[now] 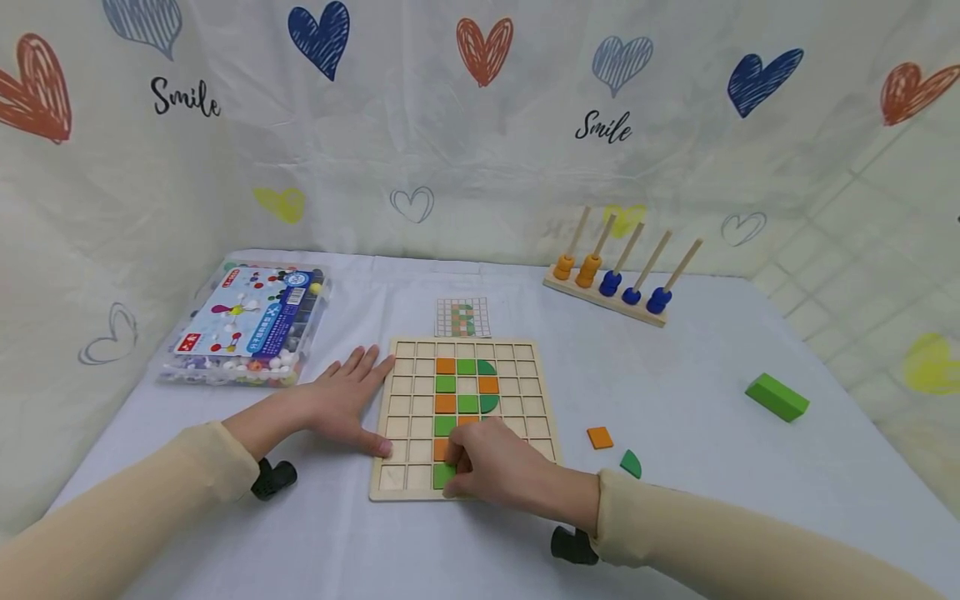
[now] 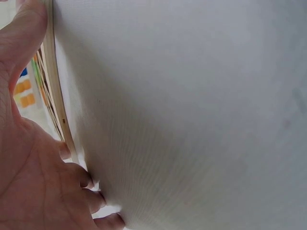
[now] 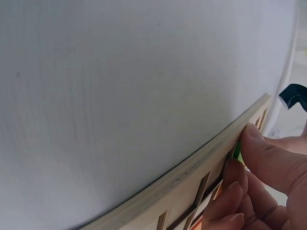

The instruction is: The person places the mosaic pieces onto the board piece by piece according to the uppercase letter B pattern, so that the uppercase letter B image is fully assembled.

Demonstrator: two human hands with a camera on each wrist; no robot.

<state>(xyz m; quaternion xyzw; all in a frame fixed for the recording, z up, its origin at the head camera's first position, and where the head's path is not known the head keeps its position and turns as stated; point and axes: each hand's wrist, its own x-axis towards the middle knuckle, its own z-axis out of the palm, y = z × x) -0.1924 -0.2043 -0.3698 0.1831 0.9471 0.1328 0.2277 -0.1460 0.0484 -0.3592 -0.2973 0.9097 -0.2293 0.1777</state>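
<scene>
A wooden grid board [image 1: 531,406] lies on the table with orange and green square tiles and dark green quarter-round tiles in its middle columns. My left hand [image 1: 345,407] is spread at the board's left side, its thumb and index finger touching the edge. Over the lower middle of the board, my right hand [image 1: 501,467] has its fingers curled, covering several cells. In the right wrist view, its thumb and index finger pinch a green tile [image 3: 237,150] close to the board's near edge. Much of that tile is hidden by the fingers.
A small pattern card [image 1: 462,317] lies just beyond the board. To the right are a loose orange square [image 1: 600,437], a green quarter-round tile [image 1: 631,463] and a green block [image 1: 777,397]. A peg stand [image 1: 604,297] stands behind; a plastic case [image 1: 243,321] lies left.
</scene>
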